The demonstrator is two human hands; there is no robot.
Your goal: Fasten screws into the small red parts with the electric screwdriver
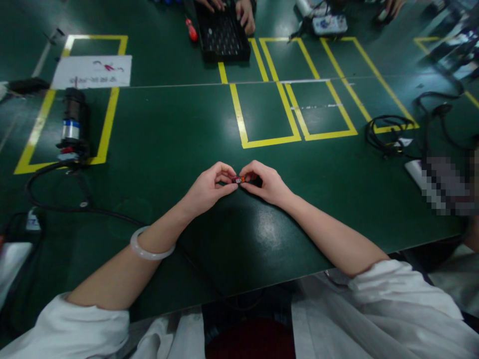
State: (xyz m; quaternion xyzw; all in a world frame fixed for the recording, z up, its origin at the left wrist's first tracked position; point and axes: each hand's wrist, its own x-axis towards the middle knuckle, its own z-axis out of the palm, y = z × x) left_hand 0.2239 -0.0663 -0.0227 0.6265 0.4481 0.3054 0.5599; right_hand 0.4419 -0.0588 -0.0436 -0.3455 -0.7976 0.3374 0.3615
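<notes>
You pinch the small red part (238, 179) between your left hand (209, 188) and right hand (265, 182) over the table (168, 149), so the work on it looks unfinished.

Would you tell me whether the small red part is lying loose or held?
Held: the left hand and right hand pinch the small red part between their fingertips.

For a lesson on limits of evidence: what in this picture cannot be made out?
All in the head view:
Part: tiny, mostly covered by the left hand and right hand; its kind is unclear.
Paper: print too small to read.
Co-worker's hands by the tray: cut off by the top edge.
Patch at right: pixelated, contents hidden.
</notes>
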